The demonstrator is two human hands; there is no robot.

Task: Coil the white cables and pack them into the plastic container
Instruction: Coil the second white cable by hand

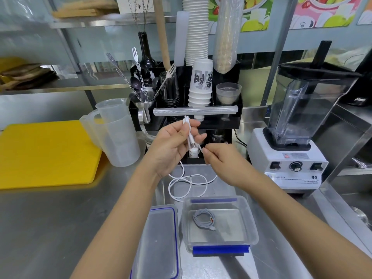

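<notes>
My left hand is raised above the counter and pinches a folded bunch of the white cable between thumb and fingers. My right hand pinches the same cable just below, near a plug end. The remainder of the cable hangs down and lies in loose loops on the steel counter. In front of me stands the open clear plastic container with blue clips; a coiled grey-white cable lies inside it. Its lid lies flat to the left of it.
A black organiser with cups, forks and a bottle stands right behind my hands. Clear measuring jugs and a yellow cutting board are at the left. A blender stands at the right.
</notes>
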